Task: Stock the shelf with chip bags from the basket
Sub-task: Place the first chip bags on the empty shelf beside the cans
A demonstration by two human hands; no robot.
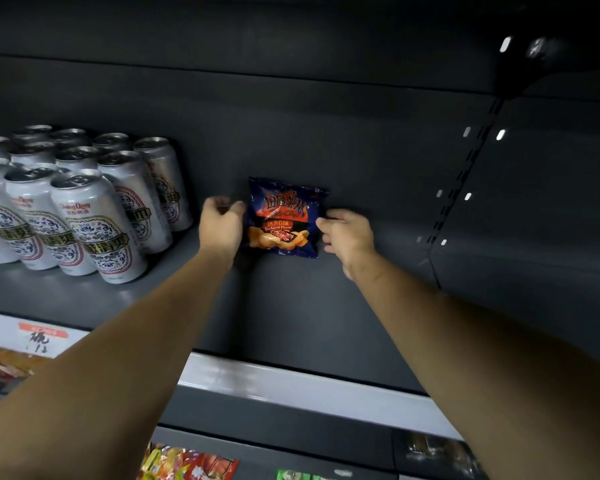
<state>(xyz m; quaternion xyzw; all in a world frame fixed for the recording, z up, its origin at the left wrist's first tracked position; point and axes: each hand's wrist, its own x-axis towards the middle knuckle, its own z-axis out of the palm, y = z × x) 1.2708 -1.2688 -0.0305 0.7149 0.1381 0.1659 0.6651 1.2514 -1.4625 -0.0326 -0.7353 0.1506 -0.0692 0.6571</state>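
Your forearms (125, 341) reach over the shelf (291, 306), placing the chip bag (284, 218) upright at the back. Left hand (220, 223) is loosely curled beside it; right hand (349, 235) touches its edge, pinch unclear. Next, release gently and fetch another.

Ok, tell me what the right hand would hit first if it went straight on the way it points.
The chip bag. The right hand points up and left at the bag's right edge, with its fingertips seemingly right at it, though depth is hard to judge from this one view.
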